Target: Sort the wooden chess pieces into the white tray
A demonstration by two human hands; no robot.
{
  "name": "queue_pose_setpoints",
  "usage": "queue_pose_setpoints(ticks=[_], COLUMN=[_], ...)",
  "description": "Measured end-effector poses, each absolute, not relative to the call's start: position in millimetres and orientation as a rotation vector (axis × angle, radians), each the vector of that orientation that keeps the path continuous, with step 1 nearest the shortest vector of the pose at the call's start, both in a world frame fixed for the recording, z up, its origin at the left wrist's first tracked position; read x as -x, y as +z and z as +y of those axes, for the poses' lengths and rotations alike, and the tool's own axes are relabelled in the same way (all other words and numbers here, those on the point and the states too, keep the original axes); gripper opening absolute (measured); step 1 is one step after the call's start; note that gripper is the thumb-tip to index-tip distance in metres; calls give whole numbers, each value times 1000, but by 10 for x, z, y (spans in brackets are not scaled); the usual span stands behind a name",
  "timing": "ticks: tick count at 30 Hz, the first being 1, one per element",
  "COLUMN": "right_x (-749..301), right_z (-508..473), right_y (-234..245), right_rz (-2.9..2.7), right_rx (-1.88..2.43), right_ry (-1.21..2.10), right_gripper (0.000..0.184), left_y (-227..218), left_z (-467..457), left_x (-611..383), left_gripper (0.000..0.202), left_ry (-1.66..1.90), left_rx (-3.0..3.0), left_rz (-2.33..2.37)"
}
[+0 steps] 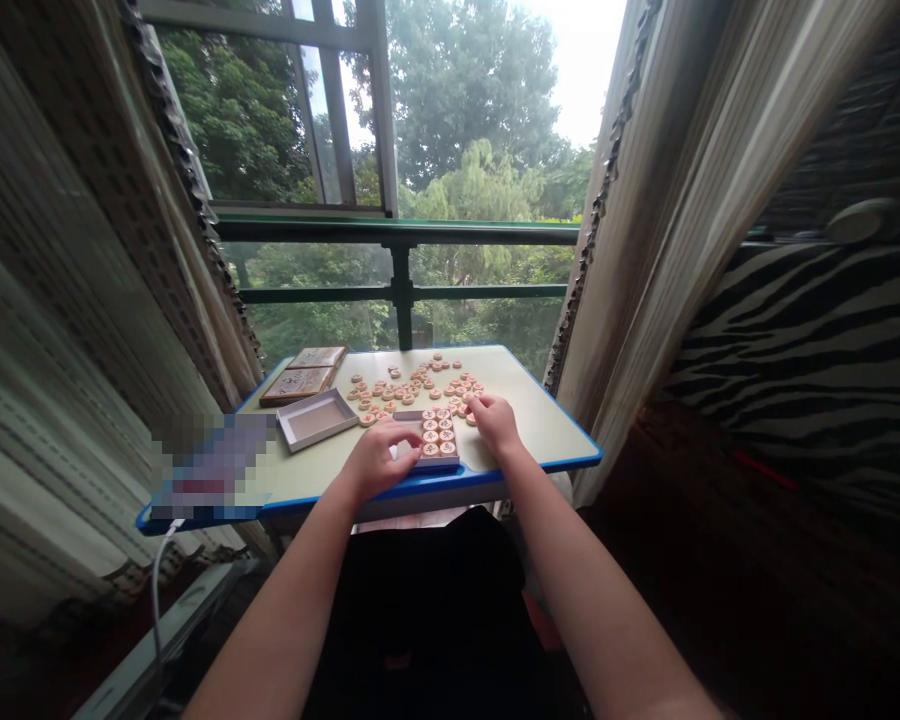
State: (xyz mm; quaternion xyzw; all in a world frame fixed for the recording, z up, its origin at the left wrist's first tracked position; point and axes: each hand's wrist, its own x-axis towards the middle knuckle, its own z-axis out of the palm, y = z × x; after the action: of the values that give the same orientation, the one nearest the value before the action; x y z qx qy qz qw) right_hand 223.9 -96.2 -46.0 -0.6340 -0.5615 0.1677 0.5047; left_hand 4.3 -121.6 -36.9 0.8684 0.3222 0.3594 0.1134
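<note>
Round wooden xiangqi pieces (430, 436) stand in two columns in the right part of a shallow open box (420, 462) at the table's near edge. My left hand (381, 456) is at the box's left side, thumb and curved fingers apart, fingertips beside the columns. Just right of the box, my right hand (495, 425) has its fingers pinched together at a xiangqi piece (471, 419), which they partly hide. Many loose xiangqi pieces (387, 394) lie scattered beyond the box, some overlapping.
An empty box lid or tray (316, 420) lies left of my left hand. Behind it is a folded wooden board (304, 375). A blurred flat item (217, 465) with a white cable (157, 580) occupies the left corner of the blue-edged table (547, 430). Curtains (630, 200) hang on both sides.
</note>
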Motion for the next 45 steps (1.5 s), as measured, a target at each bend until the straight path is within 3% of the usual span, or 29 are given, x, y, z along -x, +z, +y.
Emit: queue_pose_setpoints(ticks=[13,20,25,45], right_x=[-2244,-2241,-2240,-2225], right_z=[-945,-960,-987,-1006], right_y=[-469,-468,-452,-450], right_rz=[-1388,-1408,-1425,-1510], right_rx=[1546,1550,1541,1613], right_ry=[421,414,420,453], right_gripper=[36,36,35,31], left_y=[-372,-451,-488,-459], left_z=[-1204,-1152,-1098,-1116], left_x=[-47,-46,-48,-44], left_gripper=[14,17,18,22], left_ry=[1023,1368,1247,1150], left_rx=[-2565,-2349,-2222,-2234], left_rz=[956,1517,1717,1620])
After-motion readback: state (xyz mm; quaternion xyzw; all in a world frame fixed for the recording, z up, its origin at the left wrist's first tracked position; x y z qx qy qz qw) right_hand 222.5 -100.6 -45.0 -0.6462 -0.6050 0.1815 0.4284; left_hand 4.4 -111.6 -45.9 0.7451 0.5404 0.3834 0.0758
